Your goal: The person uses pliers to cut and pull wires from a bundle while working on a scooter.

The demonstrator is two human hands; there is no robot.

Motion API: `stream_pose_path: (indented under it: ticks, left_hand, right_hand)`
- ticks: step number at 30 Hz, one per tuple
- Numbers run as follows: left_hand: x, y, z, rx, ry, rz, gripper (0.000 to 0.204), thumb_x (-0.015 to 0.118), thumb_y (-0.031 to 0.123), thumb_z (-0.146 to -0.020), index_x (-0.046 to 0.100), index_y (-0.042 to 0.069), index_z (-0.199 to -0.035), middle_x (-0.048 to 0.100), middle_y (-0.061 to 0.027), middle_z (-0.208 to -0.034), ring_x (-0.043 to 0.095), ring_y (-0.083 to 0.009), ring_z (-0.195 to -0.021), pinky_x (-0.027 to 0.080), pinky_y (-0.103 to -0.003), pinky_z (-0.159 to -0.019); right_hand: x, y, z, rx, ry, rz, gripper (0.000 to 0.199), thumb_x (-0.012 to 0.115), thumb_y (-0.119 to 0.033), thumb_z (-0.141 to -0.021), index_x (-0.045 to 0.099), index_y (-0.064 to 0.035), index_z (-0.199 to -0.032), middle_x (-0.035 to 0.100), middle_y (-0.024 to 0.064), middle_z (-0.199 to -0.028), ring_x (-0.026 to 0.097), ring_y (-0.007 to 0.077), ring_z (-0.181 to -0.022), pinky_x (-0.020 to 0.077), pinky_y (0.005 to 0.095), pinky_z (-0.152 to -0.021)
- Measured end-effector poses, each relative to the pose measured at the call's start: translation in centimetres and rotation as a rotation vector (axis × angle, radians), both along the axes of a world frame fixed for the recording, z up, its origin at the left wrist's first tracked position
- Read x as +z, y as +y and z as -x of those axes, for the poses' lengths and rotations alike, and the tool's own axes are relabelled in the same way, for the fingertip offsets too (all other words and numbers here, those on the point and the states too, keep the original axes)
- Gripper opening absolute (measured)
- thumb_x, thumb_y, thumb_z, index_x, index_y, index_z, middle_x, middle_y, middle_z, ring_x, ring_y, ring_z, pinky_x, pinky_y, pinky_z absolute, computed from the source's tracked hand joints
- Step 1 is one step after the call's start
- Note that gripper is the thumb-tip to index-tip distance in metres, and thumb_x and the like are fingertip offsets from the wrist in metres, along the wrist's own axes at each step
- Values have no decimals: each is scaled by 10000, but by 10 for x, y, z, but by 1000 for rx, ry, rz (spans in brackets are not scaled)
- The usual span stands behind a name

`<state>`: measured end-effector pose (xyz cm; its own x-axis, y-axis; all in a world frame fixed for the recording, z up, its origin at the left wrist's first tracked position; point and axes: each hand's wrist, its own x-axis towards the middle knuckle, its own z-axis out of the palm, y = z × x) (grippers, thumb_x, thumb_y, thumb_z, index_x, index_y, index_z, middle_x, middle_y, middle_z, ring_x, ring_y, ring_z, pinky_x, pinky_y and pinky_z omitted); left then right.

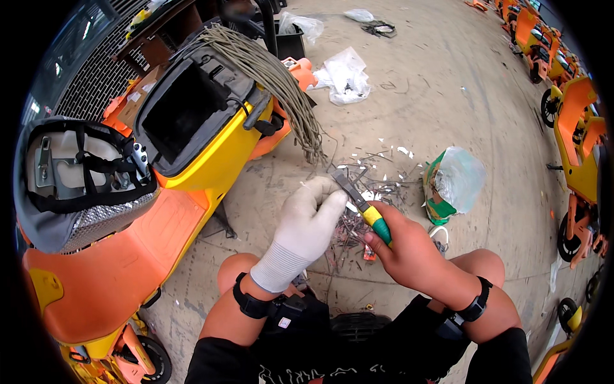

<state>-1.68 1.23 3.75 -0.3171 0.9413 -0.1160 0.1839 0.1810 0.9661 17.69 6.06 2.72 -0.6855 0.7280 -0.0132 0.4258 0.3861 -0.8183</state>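
My left hand (306,221), in a white knitted glove, is closed with thumb and forefinger pinched together. Whatever it pinches is too small or hidden to make out. My bare right hand (409,246) grips pliers (373,219) by their green and yellow handle. Their grey metal jaws point up and left, close beside the gloved fingertips. Below both hands, a scatter of dark cut strips and white scraps (371,185) lies on the concrete floor. A bundle of grey-green cord (281,89) hangs over the yellow vehicle body, its lower ends just beyond my left hand.
On the left stands a yellow and orange scooter (217,160) with an open black compartment; a grey seat (83,185) rests on it. A green and clear plastic bag (453,182) stands at right. White bags (345,75) lie farther off. More scooters (579,141) line the right side.
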Motion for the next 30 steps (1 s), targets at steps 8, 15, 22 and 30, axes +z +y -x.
stream_pose_path:
  ticks: [8,15,22,30]
  left_hand:
    - [-17,2,19,-155,-1128,69,162,533,163,-1003,547,23,-924,414,44,-647,378,-81,-512,301,-251,-504]
    - [-4,6,4,-45,-399,19,186,558,168,-1008,606,-11,-1024,507,36,-692,461,-86,-566,356,-234,-538]
    - [-13,5,6,-15,186,-78,217,598,185,-977,639,-21,-1030,586,-9,-748,557,-116,-660,473,-305,-632]
    - [-12,6,15,-35,-635,97,168,531,167,-997,590,26,-926,441,33,-667,389,-90,-517,314,-256,-497]
  right_hand:
    - [-6,7,-1,51,28,-212,521,649,-134,-958,436,20,-1408,621,269,-1164,615,443,-1041,518,480,-868]
    - [9,9,0,5,-110,66,480,644,-214,-984,464,7,-1369,667,277,-935,645,473,-875,513,512,-752]
    - [6,3,0,-17,-47,144,461,633,-245,-997,488,14,-1349,675,285,-900,650,492,-854,511,515,-728]
    - [-7,1,4,-4,-23,-42,497,637,-215,-988,463,15,-1392,657,298,-1113,644,476,-992,529,503,-820]
